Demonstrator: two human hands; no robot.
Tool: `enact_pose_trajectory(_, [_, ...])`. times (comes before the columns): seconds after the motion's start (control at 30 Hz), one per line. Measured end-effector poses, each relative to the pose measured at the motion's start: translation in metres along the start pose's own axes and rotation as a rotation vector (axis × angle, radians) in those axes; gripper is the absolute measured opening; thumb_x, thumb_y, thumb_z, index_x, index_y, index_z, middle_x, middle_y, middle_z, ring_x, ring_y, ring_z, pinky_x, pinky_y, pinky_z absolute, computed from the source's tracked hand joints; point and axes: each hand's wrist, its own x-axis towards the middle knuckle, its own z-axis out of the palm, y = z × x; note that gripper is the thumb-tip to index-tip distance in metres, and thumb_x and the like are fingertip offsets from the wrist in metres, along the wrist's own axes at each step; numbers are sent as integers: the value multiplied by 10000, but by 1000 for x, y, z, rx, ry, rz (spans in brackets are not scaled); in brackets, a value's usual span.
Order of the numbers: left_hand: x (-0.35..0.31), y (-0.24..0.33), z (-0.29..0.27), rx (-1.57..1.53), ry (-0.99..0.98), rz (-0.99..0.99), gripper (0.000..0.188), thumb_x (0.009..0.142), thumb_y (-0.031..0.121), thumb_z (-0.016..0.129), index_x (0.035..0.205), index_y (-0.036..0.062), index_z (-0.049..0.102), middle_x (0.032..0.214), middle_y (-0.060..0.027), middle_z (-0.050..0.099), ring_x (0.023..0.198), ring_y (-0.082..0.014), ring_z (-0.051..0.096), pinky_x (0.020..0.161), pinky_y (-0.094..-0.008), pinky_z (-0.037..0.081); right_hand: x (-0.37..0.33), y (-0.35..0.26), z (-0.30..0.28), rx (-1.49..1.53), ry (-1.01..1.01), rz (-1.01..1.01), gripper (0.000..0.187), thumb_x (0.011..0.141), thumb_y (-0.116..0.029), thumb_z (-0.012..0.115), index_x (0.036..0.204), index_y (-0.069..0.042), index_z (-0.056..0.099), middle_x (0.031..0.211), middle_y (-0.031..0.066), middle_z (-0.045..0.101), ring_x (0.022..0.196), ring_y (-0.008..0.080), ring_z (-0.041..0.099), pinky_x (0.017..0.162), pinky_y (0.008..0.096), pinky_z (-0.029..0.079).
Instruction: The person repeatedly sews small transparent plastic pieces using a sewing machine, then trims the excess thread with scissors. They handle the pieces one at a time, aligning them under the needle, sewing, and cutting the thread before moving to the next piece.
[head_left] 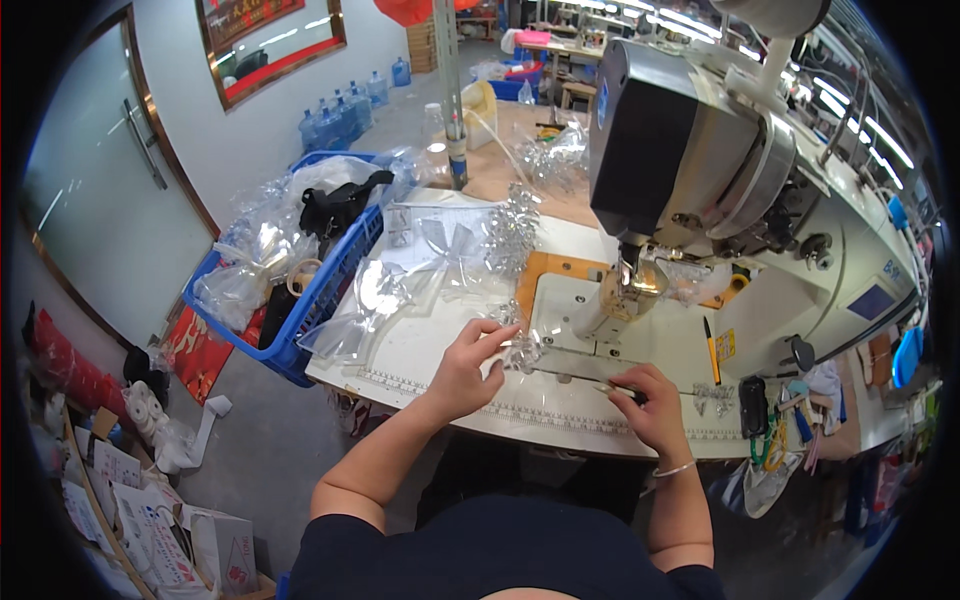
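My left hand [468, 372] reaches over the white sewing table, fingers stretched and thumb apart. Its fingertips are at a crinkled silver bow-like piece [523, 352] of shiny film, beside the machine's metal plate [570, 310]. A small dark tool [636, 397] with a pale pointed tip is gripped in my right hand [655, 412]; its exact kind is partly hidden by the fingers. The sewing machine head [650, 140] stands over the plate, its needle area [628, 265] beyond my right hand. More silver pieces [512, 230] are heaped past my left hand.
Clear plastic bows [450, 245] lie on the table's left, next to a blue basket [335, 285] of plastic film. A printed ruler strip [540, 418] follows the front edge. An orange pen [712, 352] and a black-and-green tool [754, 408] lie at right.
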Motion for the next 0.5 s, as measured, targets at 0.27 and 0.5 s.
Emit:
enact_pose_trajectory(0.27, [97,-30,-50,-421,318,68,321,766,-122,496,1027,-29,657,912,-89,594,831,-161,592,686,-269,485,-52,67,-25,-99,244,164,181,719,-93,708,885,-32,669,840,110,617,776,254,612,709,315,484])
enact_pose_trajectory(0.5, [205,-29,-56,-720,582,75,327,883,15,517,1206,-30,539,1051,-54,565,904,-120,577,800,-234,470,-73,89,-26,-142,348,210,183,708,-92,713,872,-30,658,825,109,612,759,246,607,687,318,483])
